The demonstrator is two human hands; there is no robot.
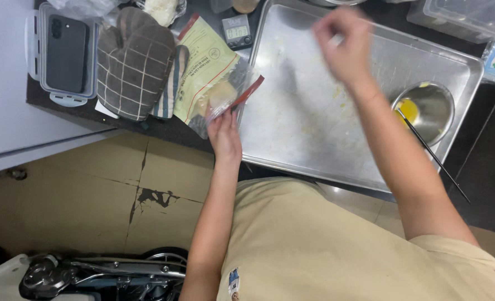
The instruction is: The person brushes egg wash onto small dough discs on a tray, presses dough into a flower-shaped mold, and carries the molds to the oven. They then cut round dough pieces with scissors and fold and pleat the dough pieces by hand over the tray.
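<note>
From the head camera, the left hand [225, 136] has its fingers clamped on the near end of a clear plastic bag [225, 97] with a red zip strip, which lies on the dark worktop [164, 129] just left of the big metal tray [314, 128] and on top of a yellow-green packet [205, 61]. The right hand [345, 47] is up over the tray and blurry, with fingers pinched together, and I cannot tell if it holds anything. A checked brown oven glove [133, 64] lies left of the packet, and a small metal bowl [425, 108] with yellow inside sits in the tray's right corner.

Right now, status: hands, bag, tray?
Left hand grips clear zip bag at tray edge. Right hand raised over metal tray, blurred, grip unclear. Small bowl with yellow liquid and thin stick sits on tray's right.
</note>
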